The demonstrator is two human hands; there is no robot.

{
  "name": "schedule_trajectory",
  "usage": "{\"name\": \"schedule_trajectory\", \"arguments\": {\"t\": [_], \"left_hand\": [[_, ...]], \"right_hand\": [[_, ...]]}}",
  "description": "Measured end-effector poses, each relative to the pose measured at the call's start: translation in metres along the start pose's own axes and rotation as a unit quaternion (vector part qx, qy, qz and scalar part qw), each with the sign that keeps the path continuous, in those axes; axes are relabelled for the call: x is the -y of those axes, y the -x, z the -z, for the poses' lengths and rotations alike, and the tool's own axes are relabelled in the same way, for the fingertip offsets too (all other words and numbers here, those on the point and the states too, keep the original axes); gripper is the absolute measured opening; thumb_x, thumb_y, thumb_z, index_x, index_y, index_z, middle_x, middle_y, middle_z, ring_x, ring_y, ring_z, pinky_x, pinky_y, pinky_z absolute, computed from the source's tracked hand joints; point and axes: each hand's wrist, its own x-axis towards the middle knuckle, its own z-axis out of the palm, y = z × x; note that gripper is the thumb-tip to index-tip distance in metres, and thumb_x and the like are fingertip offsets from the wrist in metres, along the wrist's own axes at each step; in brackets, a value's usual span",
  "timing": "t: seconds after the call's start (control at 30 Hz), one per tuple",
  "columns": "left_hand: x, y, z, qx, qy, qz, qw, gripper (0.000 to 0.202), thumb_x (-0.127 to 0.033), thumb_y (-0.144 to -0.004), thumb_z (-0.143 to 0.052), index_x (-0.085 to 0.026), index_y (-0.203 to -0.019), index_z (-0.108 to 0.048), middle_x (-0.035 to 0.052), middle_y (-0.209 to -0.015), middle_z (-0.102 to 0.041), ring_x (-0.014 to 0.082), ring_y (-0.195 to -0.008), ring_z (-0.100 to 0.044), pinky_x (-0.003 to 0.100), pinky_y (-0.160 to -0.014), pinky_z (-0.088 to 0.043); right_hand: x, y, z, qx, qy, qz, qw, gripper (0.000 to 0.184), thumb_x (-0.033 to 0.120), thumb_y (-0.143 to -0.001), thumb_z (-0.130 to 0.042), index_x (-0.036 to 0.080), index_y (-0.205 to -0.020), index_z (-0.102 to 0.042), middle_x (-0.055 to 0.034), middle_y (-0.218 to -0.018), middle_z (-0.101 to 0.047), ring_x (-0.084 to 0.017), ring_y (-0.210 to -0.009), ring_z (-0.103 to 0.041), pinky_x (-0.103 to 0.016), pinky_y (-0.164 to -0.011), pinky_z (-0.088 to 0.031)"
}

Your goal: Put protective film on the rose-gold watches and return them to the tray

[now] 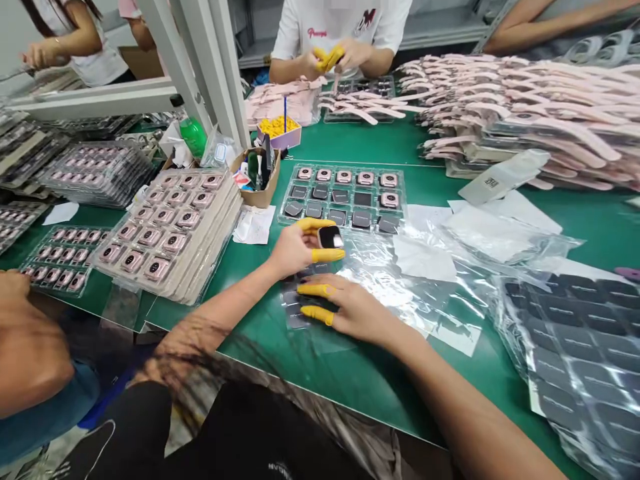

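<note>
Left hand is clamped on a square smartwatch body, pinching it by the sides with the dark glass facing up, just clear of the green bench. I read the side grip as keeping the glass free of contact. Yellow finger cots cover the fingertips, probably to keep prints off.

Right hand is not clamped: fingers apart, resting over a small clear plastic sleeve, apparently pinning it in place.

A blister tray sits just ahead, with pink watch bodies in its far rows and dark pieces in the near rows. Room is tight. Crinkled clear film spreads to the right of the hands, and stacked trays of pink watch bodies crowd the left. The open lane is the green strip toward the near bench edge. A bag of black pads overhangs that edge at right. A co-worker's hands work well apart, across the bench.
</note>
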Motion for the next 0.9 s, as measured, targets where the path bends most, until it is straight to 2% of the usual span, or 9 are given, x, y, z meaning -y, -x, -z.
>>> {"name": "schedule_trajectory", "arguments": {"t": [0.1,0.27,0.37,0.47,0.6,0.67,0.77,0.83,0.9], "left_hand": [[0.021,-0.026,-0.012,0.053,0.071,0.042,0.995,0.039,-0.012,-0.063,-0.081,-0.011,-0.1,-0.069,-0.0042,-0.081,-0.072,0.0073,-0.072,-0.063,0.021,-0.074,-0.051],[0.037,-0.022,-0.008,0.073,0.08,0.061,0.992,0.045,-0.007,-0.062,-0.083,-0.015,-0.105,-0.07,-0.0033,-0.081,-0.069,0.0065,-0.068,-0.06,0.019,-0.068,-0.049],[0.041,-0.023,-0.006,0.086,0.067,0.051,0.993,0.044,-0.011,-0.066,-0.083,-0.017,-0.108,-0.07,-0.0029,-0.082,-0.068,0.0063,-0.067,-0.058,0.02,-0.067,-0.047],[0.047,-0.027,-0.004,0.11,0.036,0.04,0.993,0.047,-0.016,-0.064,-0.086,-0.017,-0.109,-0.071,-0.0005,-0.081,-0.068,0.008,-0.066,-0.058,0.022,-0.067,-0.049],[0.056,-0.03,-0.003,0.109,-0.002,0.046,0.993,0.054,-0.02,-0.062,-0.088,-0.018,-0.113,-0.071,-0.0001,-0.075,-0.067,0.0107,-0.066,-0.059,0.023,-0.065,-0.051],[0.057,-0.029,-0.003,0.115,-0.001,0.051,0.992,0.058,-0.02,-0.06,-0.088,-0.018,-0.116,-0.07,0.0,-0.077,-0.067,0.011,-0.066,-0.06,0.023,-0.066,-0.052],[0.054,-0.025,-0.004,0.134,-0.045,0.066,0.988,0.062,-0.022,-0.059,-0.087,-0.016,-0.119,-0.07,-0.001,-0.071,-0.065,0.0113,-0.064,-0.06,0.023,-0.066,-0.052],[0.05,-0.022,-0.005,0.146,-0.092,0.071,0.982,0.063,-0.022,-0.059,-0.086,-0.014,-0.119,-0.071,-0.0022,-0.065,-0.063,0.0113,-0.062,-0.059,0.023,-0.064,-0.052],[0.046,-0.02,-0.006,0.152,-0.121,0.064,0.979,0.061,-0.021,-0.06,-0.085,-0.013,-0.119,-0.072,-0.0027,-0.063,-0.062,0.0109,-0.061,-0.058,0.023,-0.064,-0.052]], "right_hand": [[0.003,-0.003,-0.013,0.028,0.004,-0.035,0.999,0.04,0.036,-0.086,-0.072,0.026,-0.125,-0.067,-0.0114,-0.125,-0.072,-0.031,-0.125,-0.063,-0.052,-0.102,-0.056],[-0.002,-0.012,-0.024,-0.037,-0.034,-0.096,0.994,0.02,0.032,-0.091,-0.064,0.032,-0.11,-0.071,-0.0037,-0.099,-0.078,-0.026,-0.095,-0.072,-0.047,-0.086,-0.061],[-0.008,-0.013,-0.026,-0.068,-0.04,-0.098,0.992,0.014,0.03,-0.094,-0.059,0.033,-0.101,-0.071,-0.0022,-0.093,-0.078,-0.024,-0.089,-0.072,-0.046,-0.082,-0.06],[-0.009,-0.009,-0.025,-0.055,-0.046,-0.086,0.994,0.016,0.03,-0.095,-0.055,0.035,-0.099,-0.07,-0.0022,-0.095,-0.078,-0.024,-0.088,-0.072,-0.047,-0.081,-0.059],[0.007,-0.001,-0.007,-0.054,-0.085,0.004,0.995,0.029,0.02,-0.092,-0.054,0.039,-0.109,-0.068,-0.001,-0.121,-0.074,-0.027,-0.116,-0.066,-0.053,-0.094,-0.056],[0.015,0.002,0.011,-0.066,-0.175,0.018,0.982,0.024,0.021,-0.09,-0.059,0.037,-0.103,-0.071,-0.002,-0.111,-0.075,-0.025,-0.107,-0.068,-0.048,-0.09,-0.058],[0.009,0.005,0.039,-0.117,-0.321,-0.128,0.931,0.003,0.028,-0.084,-0.073,0.031,-0.085,-0.072,0.0005,-0.081,-0.071,-0.016,-0.074,-0.068,-0.032,-0.069,-0.058],[-0.007,0.005,0.05,-0.193,-0.352,-0.269,0.876,0.017,0.033,-0.075,-0.083,0.028,-0.087,-0.072,0.0021,-0.076,-0.069,-0.013,-0.069,-0.065,-0.028,-0.066,-0.056],[-0.025,0.005,0.053,-0.234,-0.362,-0.361,0.827,0.032,0.037,-0.064,-0.09,0.024,-0.088,-0.072,0.0017,-0.075,-0.069,-0.013,-0.069,-0.063,-0.026,-0.066,-0.053]]}}
